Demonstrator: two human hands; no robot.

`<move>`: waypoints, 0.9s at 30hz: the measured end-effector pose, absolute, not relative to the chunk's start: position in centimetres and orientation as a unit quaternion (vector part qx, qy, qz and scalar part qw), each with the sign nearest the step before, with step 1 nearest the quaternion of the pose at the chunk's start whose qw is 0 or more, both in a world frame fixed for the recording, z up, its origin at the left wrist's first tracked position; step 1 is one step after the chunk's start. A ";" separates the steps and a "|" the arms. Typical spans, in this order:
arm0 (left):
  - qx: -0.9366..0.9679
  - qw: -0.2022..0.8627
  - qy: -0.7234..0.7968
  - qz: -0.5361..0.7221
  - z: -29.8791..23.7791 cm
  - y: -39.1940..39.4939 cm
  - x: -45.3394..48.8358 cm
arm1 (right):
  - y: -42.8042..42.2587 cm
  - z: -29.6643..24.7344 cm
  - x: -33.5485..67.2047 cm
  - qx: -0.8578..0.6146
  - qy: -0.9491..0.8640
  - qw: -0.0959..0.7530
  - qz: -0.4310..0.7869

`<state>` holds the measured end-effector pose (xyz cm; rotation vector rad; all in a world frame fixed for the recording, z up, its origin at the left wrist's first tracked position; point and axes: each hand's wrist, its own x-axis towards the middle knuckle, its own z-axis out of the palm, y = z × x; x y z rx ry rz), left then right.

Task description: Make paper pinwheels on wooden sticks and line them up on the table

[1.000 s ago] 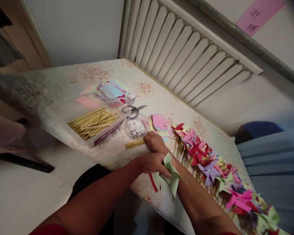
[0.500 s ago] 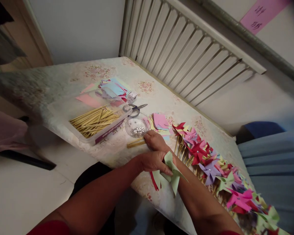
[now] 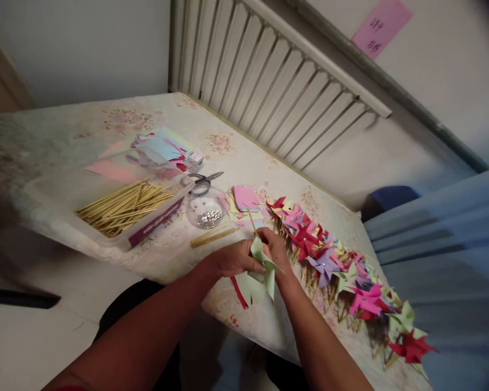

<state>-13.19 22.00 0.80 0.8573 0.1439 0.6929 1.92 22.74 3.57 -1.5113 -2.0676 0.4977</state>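
My left hand (image 3: 237,258) is closed on a light green paper pinwheel (image 3: 268,276), thumb across its folded blades. Close against it, my right hand (image 3: 275,248) pinches a thin wooden stick (image 3: 251,220), which points up and away from me. The stick's near end is hidden behind the hands and paper. Below the pinwheel, green and red paper pieces (image 3: 239,293) lie at the table edge. Several loose sticks (image 3: 212,237) rest left of my hands, beside a clear round dish (image 3: 207,213) of small metallic pins.
A plastic box (image 3: 124,241) of wooden sticks stands at left. Behind it are scissors (image 3: 201,183), a small box (image 3: 195,159) and coloured paper sheets (image 3: 163,146). Cut paper squares (image 3: 246,197) lie beyond my hands. Finished pinwheels (image 3: 325,264) line the right side, and a radiator (image 3: 269,70) borders the table.
My right hand has come back from the loose sticks to the pinwheel, now with a stick in its fingers. The left hand still holds the pinwheel. The view has turned right.
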 end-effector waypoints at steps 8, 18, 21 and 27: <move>0.332 0.852 0.057 0.401 1.4 22.9 -12.4 | 15.2 4.6 5.3 -0.648 -0.534 0.434 0.326; 0.294 0.859 0.040 0.417 1.1 23.7 -10.3 | 11.2 5.4 4.4 -0.641 -0.435 0.484 0.408; 0.296 0.864 0.031 0.407 1.2 23.7 -10.1 | 11.1 5.4 4.1 -0.634 -0.430 0.487 0.418; 0.304 0.863 0.003 0.403 1.0 23.5 -9.9 | 10.9 5.4 3.6 -0.611 -0.441 0.484 0.445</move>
